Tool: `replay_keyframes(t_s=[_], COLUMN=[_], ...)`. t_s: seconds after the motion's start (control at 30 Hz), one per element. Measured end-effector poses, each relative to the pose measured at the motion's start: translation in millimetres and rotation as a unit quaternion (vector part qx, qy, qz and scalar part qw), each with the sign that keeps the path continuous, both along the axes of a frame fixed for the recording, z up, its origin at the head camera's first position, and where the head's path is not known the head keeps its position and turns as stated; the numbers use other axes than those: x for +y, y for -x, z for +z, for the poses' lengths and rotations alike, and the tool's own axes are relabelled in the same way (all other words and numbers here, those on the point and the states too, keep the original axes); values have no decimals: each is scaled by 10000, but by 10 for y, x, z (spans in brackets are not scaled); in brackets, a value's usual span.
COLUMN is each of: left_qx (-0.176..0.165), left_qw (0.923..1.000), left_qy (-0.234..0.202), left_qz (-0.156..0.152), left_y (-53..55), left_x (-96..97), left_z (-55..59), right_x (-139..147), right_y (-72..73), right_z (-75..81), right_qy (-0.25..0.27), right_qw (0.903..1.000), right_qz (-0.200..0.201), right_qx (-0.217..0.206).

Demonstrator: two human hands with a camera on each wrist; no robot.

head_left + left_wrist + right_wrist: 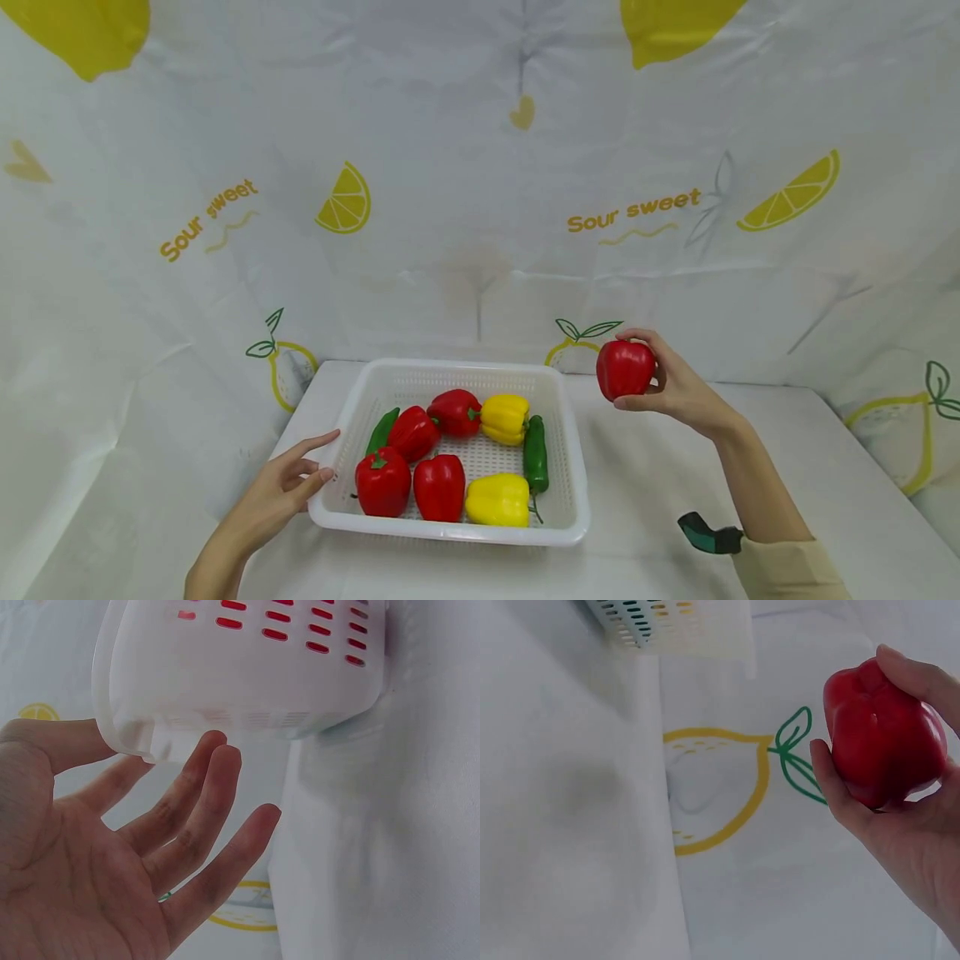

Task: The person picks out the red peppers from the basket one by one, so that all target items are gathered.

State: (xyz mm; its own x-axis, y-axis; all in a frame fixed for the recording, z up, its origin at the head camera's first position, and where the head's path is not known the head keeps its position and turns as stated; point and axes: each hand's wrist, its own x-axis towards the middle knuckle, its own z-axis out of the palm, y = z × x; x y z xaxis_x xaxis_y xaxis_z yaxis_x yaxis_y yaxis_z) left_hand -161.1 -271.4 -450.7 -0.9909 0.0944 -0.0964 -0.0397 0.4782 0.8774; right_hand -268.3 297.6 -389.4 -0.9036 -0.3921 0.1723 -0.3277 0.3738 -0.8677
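Note:
In the head view my right hand point(678, 387) grips a red bell pepper point(626, 369), raised over the table to the right of a white plastic basket point(573, 467). The right wrist view shows the thumb and fingers round the same pepper point(885, 739). At the basket's left rim is my left hand point(277, 487), fingers spread and loosely bent; its thumb and fingertips are right at the rim in the left wrist view. Inside the basket lie several red bell peppers point(439, 488), two yellow bell peppers point(498, 500) and two long green peppers point(536, 455), one at each side.
The basket stands on a white-covered table point(645, 517). Behind the table hangs a white cloth point(465, 167) printed with lemons and words. A dark green band point(708, 535) sticks out by the right sleeve point(787, 571).

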Motion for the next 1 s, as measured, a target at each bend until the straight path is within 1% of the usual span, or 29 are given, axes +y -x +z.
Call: replay_keyframes(t_s=[0.13,0.33,0.57,0.87,1.0], left_qx=[2,3,30,60,83], left_qw=[10000,10000,9999,9999,9999], left_qy=[17,-5,-104,-72,-97], left_qz=[16,18,-38,-39,-65], left_y=[2,5,6,14,9], left_x=[-1,-2,-7,-4,-4], left_z=[-2,-4,-3,-8,-8], right_x=[113,273,466,591,612], right_y=[60,158,238,294,308], right_z=[-133,-358,-575,-763,-820], right_qy=[-86,-255,-681,-838,-887], right_qw=[9999,9991,9957,9922,9915], right_qz=[-27,-23,-245,-270,-295], right_qx=[-63,-333,-579,-887,-910])
